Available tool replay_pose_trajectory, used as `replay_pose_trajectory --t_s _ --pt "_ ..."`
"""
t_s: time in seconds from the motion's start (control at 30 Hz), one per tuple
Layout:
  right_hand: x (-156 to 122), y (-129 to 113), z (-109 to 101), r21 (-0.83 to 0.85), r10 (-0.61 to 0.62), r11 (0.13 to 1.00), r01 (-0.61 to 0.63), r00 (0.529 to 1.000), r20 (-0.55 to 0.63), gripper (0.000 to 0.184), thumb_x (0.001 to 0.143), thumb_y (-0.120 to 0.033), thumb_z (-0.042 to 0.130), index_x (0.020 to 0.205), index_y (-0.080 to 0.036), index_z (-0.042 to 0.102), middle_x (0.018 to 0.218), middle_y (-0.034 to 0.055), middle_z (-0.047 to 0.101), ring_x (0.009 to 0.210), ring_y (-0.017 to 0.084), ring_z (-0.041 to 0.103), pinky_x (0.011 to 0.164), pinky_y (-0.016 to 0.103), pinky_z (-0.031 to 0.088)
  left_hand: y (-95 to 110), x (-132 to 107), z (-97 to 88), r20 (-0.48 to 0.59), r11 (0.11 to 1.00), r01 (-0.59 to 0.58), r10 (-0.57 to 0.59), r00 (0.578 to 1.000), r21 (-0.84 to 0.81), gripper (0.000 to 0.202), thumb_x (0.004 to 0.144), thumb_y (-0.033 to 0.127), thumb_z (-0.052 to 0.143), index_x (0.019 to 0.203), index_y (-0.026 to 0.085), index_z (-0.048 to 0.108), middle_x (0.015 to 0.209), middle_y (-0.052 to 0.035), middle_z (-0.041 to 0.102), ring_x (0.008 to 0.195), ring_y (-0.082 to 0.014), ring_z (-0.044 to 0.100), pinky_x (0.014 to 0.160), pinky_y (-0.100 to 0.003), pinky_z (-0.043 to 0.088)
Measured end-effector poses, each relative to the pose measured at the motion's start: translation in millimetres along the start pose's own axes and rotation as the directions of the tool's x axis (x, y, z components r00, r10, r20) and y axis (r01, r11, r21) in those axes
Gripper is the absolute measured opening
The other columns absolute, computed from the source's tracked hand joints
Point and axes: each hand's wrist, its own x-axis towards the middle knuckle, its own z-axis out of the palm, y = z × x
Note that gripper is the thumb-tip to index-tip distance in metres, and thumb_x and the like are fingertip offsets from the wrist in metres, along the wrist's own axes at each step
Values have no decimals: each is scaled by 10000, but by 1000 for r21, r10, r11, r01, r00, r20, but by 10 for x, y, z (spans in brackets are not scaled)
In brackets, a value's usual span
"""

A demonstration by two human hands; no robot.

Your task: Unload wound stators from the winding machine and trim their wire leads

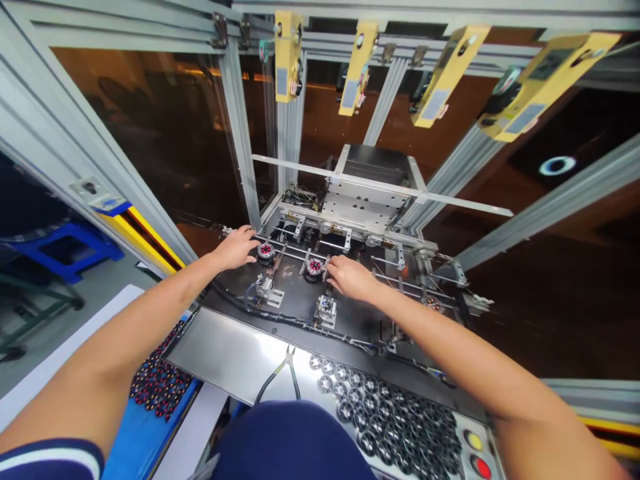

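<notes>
Head view: Bare hands work side by side inside a metal-framed machine, where two round parts with red-patterned faces sit in holders on a dark plate [300,293]. Steady, level fingertips at the rims, clear of the red faces and nearby rods, would probably serve best here, with each part kept flat. The left hand [237,248] has its fingers parted, thumb and fingertips just beside the left edge of the left round part [265,251]. The right hand [350,277] curls its fingers at the right edge of the right round part [315,267]; whether they grip it cannot be told. Nearer the body, pliers [289,360] and rows of black rings [380,400] lie on a metal shelf [215,340].
</notes>
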Motion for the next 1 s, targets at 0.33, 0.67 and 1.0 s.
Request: replay_pose_trajectory --t_s 0.33,0.67,1.0 --pt "517 285 769 129 -3 992 5 1000 -22 349 898 -322 635 1199 -156 579 1338 110 534 1211 274 531 983 493 478 -247 423 621 172 995 -72 59 983 64 371 898 341 616 1227 172 587 1399 -115 510 1281 -301 486 1050 -562 403" --pt "585 366 953 238 -6 971 8 1000 -10 288 897 -298 638 1138 -143 618 1356 114 537 1259 280 505 1033 512 441 -416 628 785 344 995 -94 81 935 21 363 902 328 613 1228 172 583 1361 -113 536 1221 -284 535 1003 -534 457" --pt "592 376 947 301 12 954 -11 1000 -2 320 904 -293 632 1190 -154 596 1383 112 517 1271 285 498 1037 525 439 -494 722 812 245 989 -97 122 962 -114 307 916 344 595 1162 162 612 1214 -96 626 1078 -234 617 924 -468 518"
